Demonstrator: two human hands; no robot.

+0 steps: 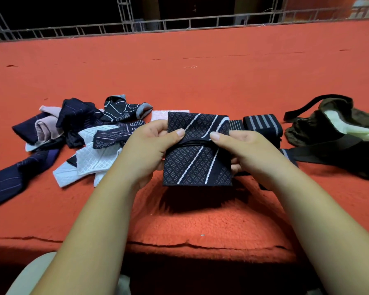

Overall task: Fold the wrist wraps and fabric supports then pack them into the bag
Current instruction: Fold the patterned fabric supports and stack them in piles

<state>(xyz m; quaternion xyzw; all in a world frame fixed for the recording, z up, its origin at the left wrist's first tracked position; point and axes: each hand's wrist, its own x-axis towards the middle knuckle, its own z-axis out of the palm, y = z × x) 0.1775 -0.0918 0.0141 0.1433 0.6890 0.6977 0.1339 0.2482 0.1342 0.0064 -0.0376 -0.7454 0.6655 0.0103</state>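
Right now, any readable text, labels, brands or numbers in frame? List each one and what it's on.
None readable in this view.
Navy support: diamond weave and white stripes only, no label showing.
Fabric pile, striped wraps, olive bag: no print visible.
Panel at top right: pale marks on red, too blurred to read.

- Two hands were pictured: the left hand and the right hand.
- One diamond-patterned support.
- One olive bag.
- At least two grey-striped wraps.
- One folded pink piece.
- One tangled pile of supports, whose number could not be told.
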